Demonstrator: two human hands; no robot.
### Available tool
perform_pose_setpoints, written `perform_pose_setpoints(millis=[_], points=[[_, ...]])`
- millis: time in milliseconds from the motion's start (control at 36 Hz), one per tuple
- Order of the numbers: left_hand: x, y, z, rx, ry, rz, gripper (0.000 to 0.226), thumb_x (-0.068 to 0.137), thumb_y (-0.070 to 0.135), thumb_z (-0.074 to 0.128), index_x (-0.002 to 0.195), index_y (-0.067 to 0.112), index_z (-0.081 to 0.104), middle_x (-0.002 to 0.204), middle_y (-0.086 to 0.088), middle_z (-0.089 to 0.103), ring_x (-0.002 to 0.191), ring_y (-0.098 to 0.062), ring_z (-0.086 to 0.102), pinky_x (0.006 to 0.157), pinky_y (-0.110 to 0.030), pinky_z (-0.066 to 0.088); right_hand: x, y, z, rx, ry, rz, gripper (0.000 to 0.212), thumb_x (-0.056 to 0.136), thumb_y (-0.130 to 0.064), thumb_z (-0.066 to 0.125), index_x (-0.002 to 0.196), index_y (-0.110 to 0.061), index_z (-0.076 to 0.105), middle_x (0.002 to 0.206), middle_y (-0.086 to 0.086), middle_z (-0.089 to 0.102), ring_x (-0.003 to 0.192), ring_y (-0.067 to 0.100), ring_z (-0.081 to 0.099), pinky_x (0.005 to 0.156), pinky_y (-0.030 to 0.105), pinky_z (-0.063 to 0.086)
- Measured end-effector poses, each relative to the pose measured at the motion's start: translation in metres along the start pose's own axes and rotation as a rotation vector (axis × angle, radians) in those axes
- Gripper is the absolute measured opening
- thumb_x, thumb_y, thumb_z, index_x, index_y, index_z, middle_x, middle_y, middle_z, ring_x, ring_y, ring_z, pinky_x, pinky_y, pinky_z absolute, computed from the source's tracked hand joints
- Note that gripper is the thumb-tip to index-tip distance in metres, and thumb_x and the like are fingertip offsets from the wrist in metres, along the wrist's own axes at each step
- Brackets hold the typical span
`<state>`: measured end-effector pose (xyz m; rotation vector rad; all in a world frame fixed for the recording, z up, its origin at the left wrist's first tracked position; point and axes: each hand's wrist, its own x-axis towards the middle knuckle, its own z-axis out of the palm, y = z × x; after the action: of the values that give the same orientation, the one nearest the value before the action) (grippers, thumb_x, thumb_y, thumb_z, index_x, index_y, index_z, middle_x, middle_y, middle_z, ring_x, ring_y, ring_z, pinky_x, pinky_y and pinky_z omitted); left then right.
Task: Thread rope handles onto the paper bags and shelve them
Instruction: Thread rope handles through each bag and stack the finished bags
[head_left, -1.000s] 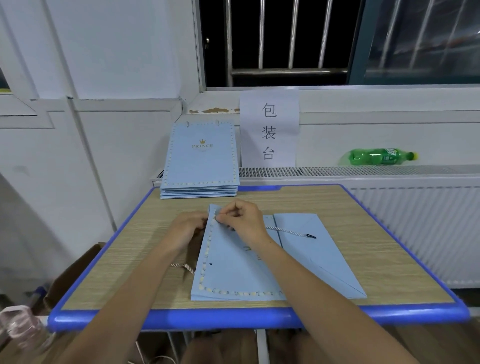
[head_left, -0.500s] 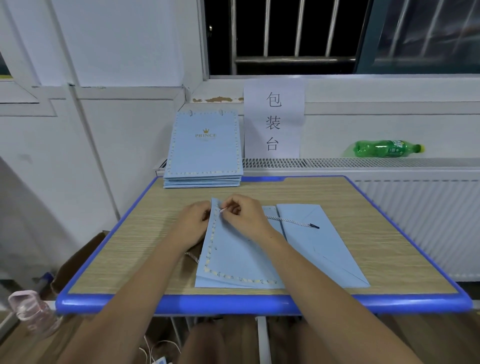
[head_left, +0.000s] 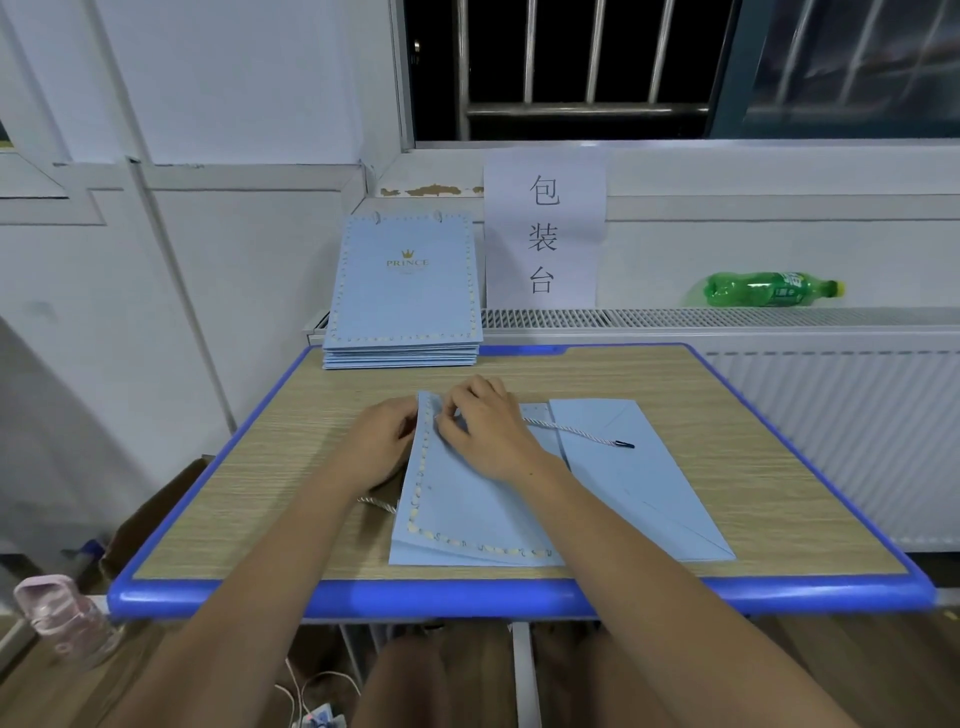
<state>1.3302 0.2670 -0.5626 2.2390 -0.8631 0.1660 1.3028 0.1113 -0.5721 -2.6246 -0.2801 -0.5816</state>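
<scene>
Head cam: flat pale-blue paper bag (head_left: 467, 499) lies on the wooden table w/ blue rim (head_left: 249, 597), long axis running near-to-far, top edge toward the window and lifted a bit. Pearl-like dotted border along its left and near edges. Left hand (head_left: 376, 447) curls round the raised left edge; right hand (head_left: 483, 431) pinches the twisted rope handle (head_left: 576, 430) at the bag's top corner. Rope trails right, dark tip resting on the bag's folded flap. Stack of same bags (head_left: 402, 296), "PRINCE" crown logo, at the far-left table edge. Green bottle (head_left: 769, 288) lies on the radiator ledge.
</scene>
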Motion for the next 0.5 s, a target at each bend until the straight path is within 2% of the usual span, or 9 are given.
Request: perform_pose_setpoints(millis=[83, 167, 222, 306, 361, 417, 500], points=[[0.0010, -0.0005, 0.0027, 0.029, 0.009, 0.007, 0.017, 0.090, 0.004, 0.054, 0.085, 0.018, 0.062, 0.071, 0.020, 0.055, 0.064, 0.009, 0.052, 0.057, -0.010, 0.034, -0.0004, -0.0001, 0.0011, -0.073, 0.019, -0.024, 0.026, 0.098, -0.033, 0.043, 0.099, -0.011, 0.056, 0.112, 0.002, 0.049, 0.111, 0.020, 0.034, 0.092, 0.030, 0.021], [0.0015, -0.0018, 0.0010, 0.043, 0.011, 0.001, 0.014, 0.092, 0.007, 0.054, 0.095, 0.012, 0.067, 0.075, 0.019, 0.055, 0.067, 0.004, 0.049, 0.058, -0.008, 0.035, 0.0003, 0.0007, 0.0010, -0.102, 0.061, -0.022, 0.026, 0.097, -0.035, 0.044, 0.095, -0.013, 0.058, 0.112, -0.001, 0.049, 0.111, 0.019, 0.034, 0.094, 0.031, 0.019], [0.0011, -0.0024, -0.0010, 0.047, 0.006, -0.006, 0.016, 0.094, 0.011, 0.053, 0.100, 0.011, 0.067, 0.078, 0.012, 0.059, 0.069, 0.001, 0.049, 0.060, -0.007, 0.035, 0.0007, 0.0002, 0.0008, -0.082, 0.092, -0.011, 0.026, 0.096, -0.035, 0.046, 0.092, -0.013, 0.059, 0.110, -0.001, 0.051, 0.111, 0.018, 0.036, 0.094, 0.031, 0.018], [0.0016, -0.0045, -0.0014, 0.063, 0.004, -0.053, 0.019, 0.096, 0.015, 0.050, 0.097, 0.003, 0.066, 0.084, -0.005, 0.063, 0.070, -0.013, 0.048, 0.058, -0.011, 0.034, 0.0011, -0.0011, -0.0001, -0.051, 0.128, -0.006, 0.027, 0.096, -0.035, 0.046, 0.091, -0.012, 0.059, 0.105, -0.001, 0.056, 0.107, 0.017, 0.040, 0.093, 0.029, 0.017], [0.0014, -0.0034, -0.0011, 0.064, 0.006, -0.065, 0.020, 0.096, 0.014, 0.050, 0.092, 0.002, 0.065, 0.077, -0.004, 0.061, 0.066, -0.014, 0.046, 0.057, -0.013, 0.032, 0.0010, -0.0016, -0.0010, -0.026, 0.130, -0.006, 0.026, 0.097, -0.034, 0.045, 0.092, -0.011, 0.058, 0.103, -0.001, 0.057, 0.106, 0.018, 0.042, 0.095, 0.029, 0.018], [0.0016, -0.0001, 0.0000, 0.075, 0.025, -0.065, 0.021, 0.094, 0.011, 0.050, 0.076, 0.013, 0.062, 0.067, 0.005, 0.053, 0.060, -0.007, 0.042, 0.054, -0.013, 0.032, 0.0005, -0.0009, -0.0013, -0.008, 0.110, -0.014, 0.025, 0.097, -0.033, 0.045, 0.092, -0.011, 0.056, 0.102, -0.001, 0.056, 0.104, 0.018, 0.043, 0.096, 0.030, 0.021], [0.0029, 0.0036, 0.0036, 0.103, 0.076, -0.064, 0.040, 0.091, 0.006, 0.051, 0.059, 0.028, 0.040, 0.058, 0.008, 0.042, 0.055, -0.005, 0.034, 0.051, -0.016, 0.028, -0.0009, -0.0007, 0.0000, 0.020, 0.062, -0.039, 0.023, 0.099, -0.029, 0.044, 0.093, -0.009, 0.054, 0.099, 0.000, 0.055, 0.099, 0.018, 0.044, 0.092, 0.030, 0.026]])
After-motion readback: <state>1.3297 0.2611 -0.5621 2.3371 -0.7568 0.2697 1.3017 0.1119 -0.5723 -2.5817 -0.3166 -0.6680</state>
